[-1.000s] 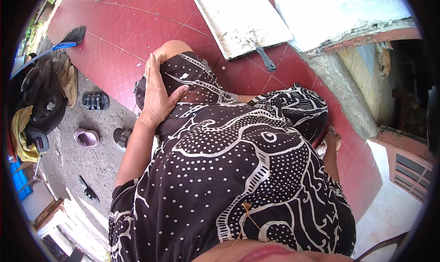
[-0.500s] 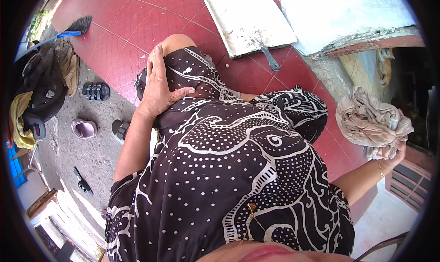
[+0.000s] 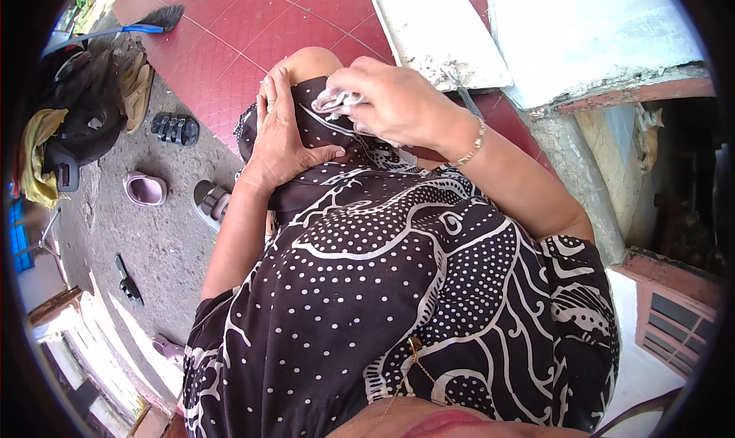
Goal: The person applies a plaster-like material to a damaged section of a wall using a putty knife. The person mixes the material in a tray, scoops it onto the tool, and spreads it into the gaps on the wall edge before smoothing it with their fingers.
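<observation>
My left hand (image 3: 282, 135) lies flat on my bent knee, its fingers stretched out and the thumb apart. Just right of it, above my lap, my right hand (image 3: 409, 105) is closed round a crumpled pale cloth (image 3: 337, 101). Only a small bunch of the cloth shows past the fingers; the palm hides the rest. Beyond the right wrist, a white tray (image 3: 436, 24) with whitish residue lies on the red floor. A dark-handled tool (image 3: 465, 93) rests on its near edge, partly hidden by my forearm.
Red tiles (image 3: 253, 17) stretch ahead. A whitewashed ledge (image 3: 597, 32) stands at the right. On the grey ground to the left lie a black sandal (image 3: 174, 129), a lilac clog (image 3: 145, 189) and tan sandals (image 3: 136, 93). A brush with a blue handle (image 3: 142, 28) lies at the far left.
My right hand has swung from the far right to above my lap, carrying the cloth, which now looks more bunched up. My left hand stays on the knee. The view has shifted slightly.
</observation>
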`<state>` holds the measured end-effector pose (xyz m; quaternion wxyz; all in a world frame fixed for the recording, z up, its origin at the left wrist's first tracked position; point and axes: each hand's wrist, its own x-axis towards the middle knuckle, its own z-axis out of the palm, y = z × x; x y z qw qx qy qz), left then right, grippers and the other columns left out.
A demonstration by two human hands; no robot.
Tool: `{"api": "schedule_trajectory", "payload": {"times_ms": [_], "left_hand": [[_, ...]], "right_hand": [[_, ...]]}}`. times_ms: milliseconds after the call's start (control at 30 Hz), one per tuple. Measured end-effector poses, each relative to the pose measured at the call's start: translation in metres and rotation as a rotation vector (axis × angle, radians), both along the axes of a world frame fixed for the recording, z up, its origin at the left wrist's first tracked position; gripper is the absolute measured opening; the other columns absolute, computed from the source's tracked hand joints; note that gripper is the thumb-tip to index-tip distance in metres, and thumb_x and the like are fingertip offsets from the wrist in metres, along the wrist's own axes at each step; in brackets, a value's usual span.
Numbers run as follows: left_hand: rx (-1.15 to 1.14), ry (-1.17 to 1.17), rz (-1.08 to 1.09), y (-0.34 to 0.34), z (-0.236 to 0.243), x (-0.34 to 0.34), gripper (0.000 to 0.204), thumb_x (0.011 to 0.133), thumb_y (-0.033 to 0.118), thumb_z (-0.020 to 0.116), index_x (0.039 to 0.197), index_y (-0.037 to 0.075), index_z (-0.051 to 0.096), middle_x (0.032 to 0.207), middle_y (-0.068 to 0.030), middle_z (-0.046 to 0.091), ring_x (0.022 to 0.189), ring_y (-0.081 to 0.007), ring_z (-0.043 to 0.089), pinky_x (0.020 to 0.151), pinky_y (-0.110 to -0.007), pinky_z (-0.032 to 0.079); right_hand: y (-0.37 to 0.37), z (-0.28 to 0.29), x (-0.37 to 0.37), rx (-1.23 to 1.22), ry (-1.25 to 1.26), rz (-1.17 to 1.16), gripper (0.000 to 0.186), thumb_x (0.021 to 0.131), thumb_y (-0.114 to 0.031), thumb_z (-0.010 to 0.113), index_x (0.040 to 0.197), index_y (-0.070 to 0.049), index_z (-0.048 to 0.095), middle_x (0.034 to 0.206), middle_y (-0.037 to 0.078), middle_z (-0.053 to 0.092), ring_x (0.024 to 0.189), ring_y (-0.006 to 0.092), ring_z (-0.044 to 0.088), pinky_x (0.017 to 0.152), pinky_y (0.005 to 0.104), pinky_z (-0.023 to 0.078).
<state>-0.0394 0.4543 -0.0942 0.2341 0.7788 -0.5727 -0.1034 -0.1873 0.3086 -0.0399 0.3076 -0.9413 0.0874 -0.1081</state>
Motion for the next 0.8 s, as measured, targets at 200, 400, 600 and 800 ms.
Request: {"api": "schedule_trajectory", "payload": {"times_ms": [200, 400, 600, 800], "left_hand": [[0.134, -0.013, 0.032, -0.007, 0.0, 0.0, 0.139, 0.048, 0.051, 0.082, 0.136, -0.011, -0.007, 0.144, -0.0295, 0.01, 0.137, -0.0387, 0.001, 0.11, -0.047, 0.004], [0.193, 0.008, 0.005, -0.019, -0.008, 0.01, 0.139, 0.049, 0.052, 0.081, 0.137, -0.011, -0.005, 0.145, -0.0289, 0.009, 0.137, -0.0373, 0.0, 0.11, -0.049, 0.002], [0.189, 0.006, 0.012, -0.021, -0.015, 0.01, 0.137, 0.049, 0.05, 0.082, 0.137, -0.01, -0.004, 0.144, -0.0301, 0.008, 0.137, -0.0376, 0.0, 0.109, -0.051, 0.003], [0.253, 0.051, 0.038, -0.024, -0.011, 0.011, 0.137, 0.049, 0.05, 0.082, 0.137, -0.011, -0.003, 0.144, -0.0306, 0.01, 0.137, -0.0377, 0.001, 0.109, -0.05, 0.003]], "right_hand": [[0.011, -0.025, 0.019, -0.316, 0.101, 0.098, 0.027, 0.075, -0.011, 0.061, 0.102, -0.017, 0.063, 0.089, 0.01, 0.056, 0.079, 0.029, 0.061, 0.069, 0.0386, 0.049], [-0.021, -0.058, -0.034, -0.303, 0.463, -0.03, 0.029, 0.07, -0.008, 0.06, 0.097, -0.016, 0.067, 0.088, 0.011, 0.056, 0.08, 0.0309, 0.06, 0.07, 0.0394, 0.048], [-0.022, -0.039, -0.035, -0.158, 0.067, -0.203, 0.026, 0.073, -0.01, 0.061, 0.099, -0.013, 0.066, 0.085, 0.008, 0.055, 0.075, 0.0272, 0.059, 0.066, 0.0361, 0.048], [0.02, -0.043, 0.006, -0.29, 0.038, 0.014, 0.026, 0.079, -0.015, 0.056, 0.102, -0.024, 0.065, 0.089, 0.008, 0.053, 0.079, 0.0289, 0.059, 0.069, 0.0388, 0.049]]}}
